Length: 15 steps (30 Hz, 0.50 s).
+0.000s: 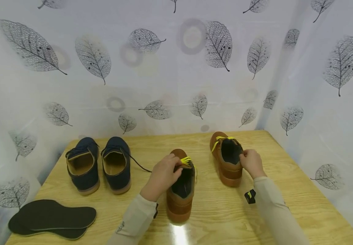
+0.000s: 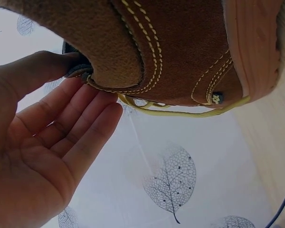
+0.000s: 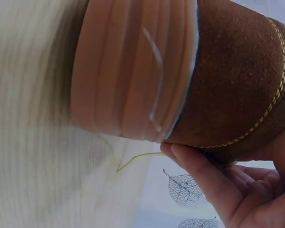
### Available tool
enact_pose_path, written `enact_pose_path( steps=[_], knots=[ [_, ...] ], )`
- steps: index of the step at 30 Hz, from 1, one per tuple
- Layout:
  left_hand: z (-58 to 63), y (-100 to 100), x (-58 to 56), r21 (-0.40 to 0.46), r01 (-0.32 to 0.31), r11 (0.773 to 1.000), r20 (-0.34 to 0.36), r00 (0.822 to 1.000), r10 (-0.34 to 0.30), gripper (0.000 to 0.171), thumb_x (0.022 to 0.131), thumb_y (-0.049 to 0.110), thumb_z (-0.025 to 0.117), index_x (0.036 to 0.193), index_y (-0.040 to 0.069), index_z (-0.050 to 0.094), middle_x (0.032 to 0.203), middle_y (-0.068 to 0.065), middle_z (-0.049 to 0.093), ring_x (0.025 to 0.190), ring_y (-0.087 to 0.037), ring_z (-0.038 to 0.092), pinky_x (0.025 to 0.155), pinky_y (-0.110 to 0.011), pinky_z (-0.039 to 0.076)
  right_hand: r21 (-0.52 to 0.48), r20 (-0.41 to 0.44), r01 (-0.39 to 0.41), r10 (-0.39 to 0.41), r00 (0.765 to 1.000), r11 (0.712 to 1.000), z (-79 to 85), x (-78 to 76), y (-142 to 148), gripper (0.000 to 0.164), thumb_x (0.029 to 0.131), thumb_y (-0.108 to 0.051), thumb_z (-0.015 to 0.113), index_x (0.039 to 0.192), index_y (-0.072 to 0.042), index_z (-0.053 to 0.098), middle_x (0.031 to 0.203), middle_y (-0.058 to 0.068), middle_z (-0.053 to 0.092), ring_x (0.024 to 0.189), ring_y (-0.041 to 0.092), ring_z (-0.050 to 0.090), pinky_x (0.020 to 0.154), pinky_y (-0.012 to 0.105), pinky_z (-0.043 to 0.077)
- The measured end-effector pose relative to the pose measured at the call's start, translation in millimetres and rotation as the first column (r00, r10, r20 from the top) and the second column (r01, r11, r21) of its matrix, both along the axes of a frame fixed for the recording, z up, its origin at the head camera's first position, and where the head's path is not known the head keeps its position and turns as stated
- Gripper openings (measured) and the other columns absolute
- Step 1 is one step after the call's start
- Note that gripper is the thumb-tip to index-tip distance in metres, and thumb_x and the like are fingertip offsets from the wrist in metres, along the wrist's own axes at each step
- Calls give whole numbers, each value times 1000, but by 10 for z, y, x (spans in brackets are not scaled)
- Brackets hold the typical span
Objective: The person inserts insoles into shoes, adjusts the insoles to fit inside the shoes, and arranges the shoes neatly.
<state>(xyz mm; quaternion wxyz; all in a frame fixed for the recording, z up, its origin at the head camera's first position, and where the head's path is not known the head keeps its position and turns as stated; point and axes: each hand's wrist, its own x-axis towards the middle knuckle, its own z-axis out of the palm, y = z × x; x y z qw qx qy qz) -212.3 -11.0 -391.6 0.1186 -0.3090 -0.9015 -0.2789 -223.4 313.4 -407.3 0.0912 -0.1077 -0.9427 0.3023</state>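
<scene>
Curtain (image 1: 176, 75): pale, printed with dark leaves, and it fills the back of my head view.
Table (image 1: 214, 207): light wood grain, with all the footwear on my feed standing on it.
Near brown shoe (image 1: 179, 202): mid-table, heel towards me, toe pointing away at the curtain; I read its long axis as running almost straight near to far.
Far brown shoe (image 1: 230, 166): to the right and farther back, well apart from the near one; toe away and angled left, so its long axis slants from near right to far left.
Navy shoes (image 1: 86, 177): a pair side by side on the left, toes away, heels my way.
Insoles (image 1: 54, 217): two, black, overlapping at the near left corner, long axes lying across my view.
Left hand (image 1: 163, 175): pinching the near brown shoe by the laced front of its opening, thumb and fingertips on opposite faces of the edge.
Right hand (image 1: 252, 163): gripping the far brown shoe's collar on its right side, behind the laces.
Yellow laces (image 1: 186, 160): on both brown shoes.
Dark lace (image 1: 140, 166): trails from the right navy shoe towards the left hand; I can't see its end.
Black piece (image 1: 250, 196): small, yellow-marked, beside the right sleeve.
</scene>
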Motion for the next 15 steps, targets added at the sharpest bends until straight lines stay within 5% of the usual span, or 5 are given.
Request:
enact_pose_path(
  steps=[15],
  knots=[
    [8, -4, -12, 20, -6, 1000, -7, 1000, 6, 7, 84, 9, 73, 89, 8, 68, 85, -1, 57, 74, -16, 57, 65, -30, 50, -10, 19, 2, -2, 1000, 1000, 29, -230, 84, 27, 91, -7, 46, 87, 13, 64, 68, 15, 61, 62, 24, 55, 55, 33, 44]
  ],
)
